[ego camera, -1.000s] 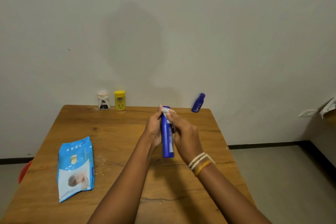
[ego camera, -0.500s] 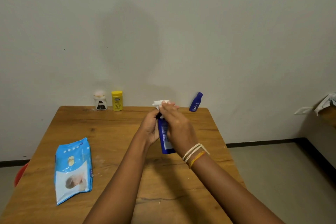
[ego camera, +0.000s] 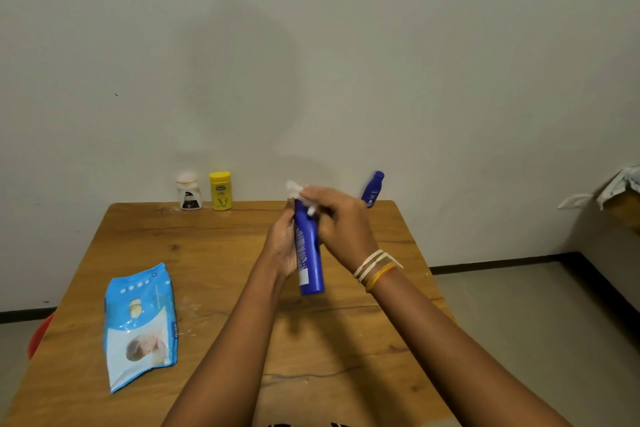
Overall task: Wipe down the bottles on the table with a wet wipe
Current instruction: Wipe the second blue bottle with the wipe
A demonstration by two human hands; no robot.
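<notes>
A tall blue bottle [ego camera: 309, 253] is held upright above the middle of the wooden table [ego camera: 194, 253]. My left hand [ego camera: 283, 246] grips its left side. My right hand [ego camera: 341, 225] holds a white wet wipe [ego camera: 295, 189] against the top of the bottle, and part of the wipe sticks out above my fingers. A small blue bottle [ego camera: 373, 188] stands at the back right of the table, partly behind my right hand. A yellow bottle [ego camera: 220, 191] and a white jar [ego camera: 188, 195] stand at the back left by the wall.
A blue pack of wet wipes [ego camera: 140, 322] lies flat on the table's left side. Something red [ego camera: 40, 336] shows below the table's left edge. A wall runs right behind the table. To the right is bare floor and a piece of furniture [ego camera: 620, 204].
My right hand with the wipe has stayed at the bottle's top and shifted slightly round it. The bottle has tilted a little, and both hands sit about where they were.
</notes>
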